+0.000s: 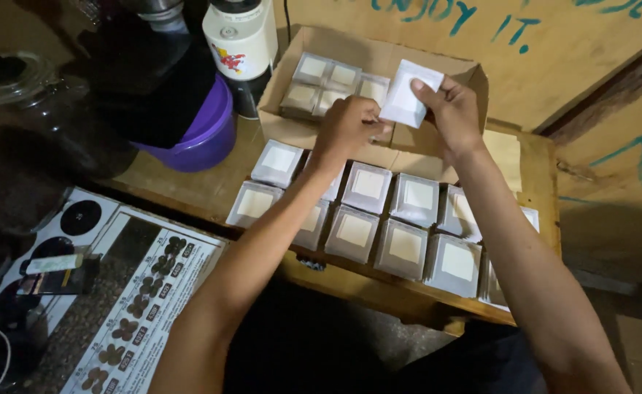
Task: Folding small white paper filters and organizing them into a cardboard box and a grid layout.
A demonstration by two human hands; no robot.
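White square packet [408, 93] | pinched by both hands [452, 109] | over cardboard box [292, 120]

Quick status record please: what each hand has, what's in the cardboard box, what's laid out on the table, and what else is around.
left hand: fingers on the lower edge of the white packet, over the box
right hand: pinches the white packet at its top corner
cardboard box: open, a few clear-wrapped square packets at its left end
table: wooden, two rows of similar packets in front of the box
nearby: purple bowl, white appliance, printed chart at lower left
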